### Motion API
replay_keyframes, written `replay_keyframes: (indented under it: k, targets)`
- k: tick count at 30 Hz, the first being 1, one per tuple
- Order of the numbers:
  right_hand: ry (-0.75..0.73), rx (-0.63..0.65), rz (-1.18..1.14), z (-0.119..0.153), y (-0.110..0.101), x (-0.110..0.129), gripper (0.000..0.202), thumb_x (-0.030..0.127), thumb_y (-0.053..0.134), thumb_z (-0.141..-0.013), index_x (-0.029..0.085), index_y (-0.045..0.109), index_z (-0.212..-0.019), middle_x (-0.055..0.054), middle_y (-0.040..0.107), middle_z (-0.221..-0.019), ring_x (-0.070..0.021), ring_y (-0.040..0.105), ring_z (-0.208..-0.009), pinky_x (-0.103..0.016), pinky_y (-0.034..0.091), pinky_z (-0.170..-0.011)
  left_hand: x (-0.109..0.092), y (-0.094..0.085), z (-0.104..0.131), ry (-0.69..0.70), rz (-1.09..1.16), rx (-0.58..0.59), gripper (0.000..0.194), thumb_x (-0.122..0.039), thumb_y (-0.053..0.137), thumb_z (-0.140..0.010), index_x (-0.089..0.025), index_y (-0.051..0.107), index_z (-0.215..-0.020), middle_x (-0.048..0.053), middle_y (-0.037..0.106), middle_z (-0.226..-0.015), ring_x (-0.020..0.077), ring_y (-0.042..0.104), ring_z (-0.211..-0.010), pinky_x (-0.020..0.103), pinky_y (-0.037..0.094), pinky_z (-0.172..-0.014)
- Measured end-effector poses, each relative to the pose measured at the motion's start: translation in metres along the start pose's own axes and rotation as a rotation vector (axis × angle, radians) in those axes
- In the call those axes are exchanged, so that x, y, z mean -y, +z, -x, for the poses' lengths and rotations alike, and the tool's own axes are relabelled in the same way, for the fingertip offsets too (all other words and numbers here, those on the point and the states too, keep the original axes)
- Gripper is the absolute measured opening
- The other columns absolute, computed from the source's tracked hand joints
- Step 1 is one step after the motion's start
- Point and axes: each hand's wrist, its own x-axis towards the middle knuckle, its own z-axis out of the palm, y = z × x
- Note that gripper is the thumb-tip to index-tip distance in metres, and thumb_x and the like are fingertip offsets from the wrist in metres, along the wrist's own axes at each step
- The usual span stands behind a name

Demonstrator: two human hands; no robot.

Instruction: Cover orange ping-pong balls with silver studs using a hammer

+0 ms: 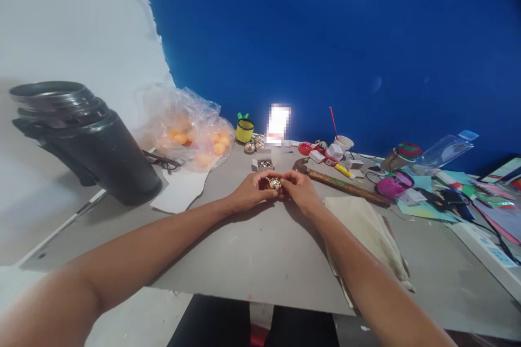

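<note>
Between my two hands is a small shiny gold ball-like piece point(274, 184), partly covered by the fingers. My left hand point(255, 191) is closed around its left side, thumb along the near edge. From the right, my right hand point(298, 190) pinches the same piece with its fingertips. Just beyond the hands stands a small open box point(264, 164) with shiny metal bits in it. Several similar gold balls point(254, 145) lie farther back, beside a yellow cup point(245, 130) with a green top.
A big dark flask point(89, 141) and a plastic bag of orange fruit point(191, 135) stand left. To the right lie a hammer point(345, 187), a cream cloth point(362, 222), a power strip point(488, 252) and a pink pouch point(394, 183). A blurred bright screen point(278, 123) leans at the wall.
</note>
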Motion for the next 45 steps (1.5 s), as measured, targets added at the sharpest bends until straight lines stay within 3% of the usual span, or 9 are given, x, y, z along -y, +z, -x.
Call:
replay_keyframes:
  k: [5,12,23,33,39,45]
  targets:
    - [-0.060,-0.014,0.097,0.000,0.000,0.000,0.021,0.038,0.073,-0.068,0.020,0.064,-0.072,0.002,0.064,-0.058,-0.0131,0.059,-0.052,-0.025,0.052,-0.052,0.000,-0.001,-0.002,-0.019,-0.017,-0.021,0.043,-0.021,0.076,-0.075,-0.015,0.066,-0.116,0.007,0.073,-0.094,0.0170,0.069,-0.085,0.028,0.053,-0.075]
    - [-0.037,0.016,0.126,0.004,0.001,0.003,0.016,0.034,0.069,-0.069,0.020,0.063,-0.074,0.002,0.064,-0.057,-0.0135,0.060,-0.050,-0.026,0.051,-0.053,-0.002,-0.002,-0.001,-0.037,-0.065,-0.044,0.035,-0.025,0.071,-0.078,-0.016,0.065,-0.112,0.003,0.069,-0.081,0.0111,0.058,-0.063,0.023,0.044,-0.057]
    - [-0.137,0.038,0.263,0.007,0.000,0.004,0.013,0.032,0.062,-0.076,0.019,0.067,-0.077,0.001,0.067,-0.061,-0.0139,0.061,-0.055,-0.025,0.046,-0.054,-0.006,-0.004,-0.002,-0.044,-0.161,-0.071,0.024,-0.029,0.068,-0.079,-0.018,0.061,-0.099,-0.004,0.057,-0.067,0.0100,0.052,-0.058,0.022,0.041,-0.052]
    - [-0.155,0.054,0.345,0.005,-0.003,0.001,0.013,0.030,0.060,-0.078,0.019,0.067,-0.079,0.001,0.068,-0.062,-0.0141,0.062,-0.056,-0.026,0.047,-0.059,-0.008,-0.001,-0.002,-0.046,-0.285,-0.083,0.022,-0.033,0.062,-0.083,-0.017,0.062,-0.097,-0.003,0.058,-0.067,0.0107,0.050,-0.058,0.022,0.038,-0.052]
    - [-0.145,0.037,0.405,0.006,-0.004,0.005,0.011,0.028,0.060,-0.079,0.019,0.067,-0.079,0.002,0.068,-0.064,-0.0145,0.062,-0.057,-0.027,0.047,-0.062,-0.013,-0.002,-0.001,-0.028,-0.284,-0.072,0.027,-0.036,0.068,-0.079,-0.016,0.067,-0.097,-0.003,0.057,-0.067,0.0087,0.046,-0.055,0.022,0.035,-0.051]
    - [-0.229,0.024,0.522,0.006,-0.005,0.005,0.012,0.025,0.059,-0.078,0.020,0.069,-0.077,0.001,0.069,-0.066,-0.0153,0.061,-0.061,-0.028,0.046,-0.066,-0.011,-0.003,-0.002,-0.007,-0.294,-0.076,0.028,-0.035,0.072,-0.076,-0.015,0.069,-0.094,-0.002,0.063,-0.074,0.0097,0.051,-0.061,0.021,0.041,-0.055]
